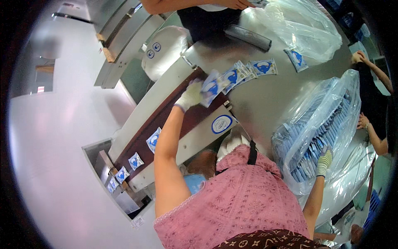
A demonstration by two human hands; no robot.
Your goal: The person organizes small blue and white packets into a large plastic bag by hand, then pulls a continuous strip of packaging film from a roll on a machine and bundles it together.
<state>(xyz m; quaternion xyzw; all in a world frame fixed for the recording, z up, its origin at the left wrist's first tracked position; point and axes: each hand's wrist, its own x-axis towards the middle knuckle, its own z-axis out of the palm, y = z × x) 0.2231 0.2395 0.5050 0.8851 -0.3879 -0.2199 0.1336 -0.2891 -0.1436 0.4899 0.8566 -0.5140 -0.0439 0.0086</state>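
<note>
My left hand, in a pale knit glove, is at the end of a dark red conveyor belt. It grips the edge of a white and blue sealed packet, and both are smeared by motion. Beyond it a fanned row of like packets lies on the metal table. To the right, my right hand, in a yellow striped glove, rests with outstretched fingers against packets stacked in rows inside a clear plastic bag. Its fingertips are partly lost among the packets.
More packets lie along the belt at lower left. A single packet is near another clear bag at the far side. A metal bar lies near a person at the top. Another person's hand is by the filled bag.
</note>
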